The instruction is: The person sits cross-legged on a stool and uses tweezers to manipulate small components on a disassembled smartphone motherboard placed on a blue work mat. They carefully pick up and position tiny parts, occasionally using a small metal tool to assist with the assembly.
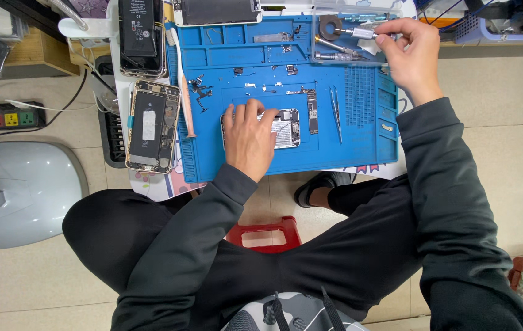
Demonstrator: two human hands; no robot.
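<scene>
So the left hand [249, 138] lies flat with fingers spread on an opened phone [286, 129] in the middle of the blue mat [359, 153], pinning it down, while the right hand [411, 52] pinches a small silver screwdriver [359, 32] over the clear tray [341, 58] at the mat's top right corner. That phone looks light and stiff, but the exposed insides are probably fragile, so I'd hold it by the metal edges only. The screwdriver seems thin and slick; grip its knurled shaft. Tweezers [335, 110] lie just right of the phone.
</scene>
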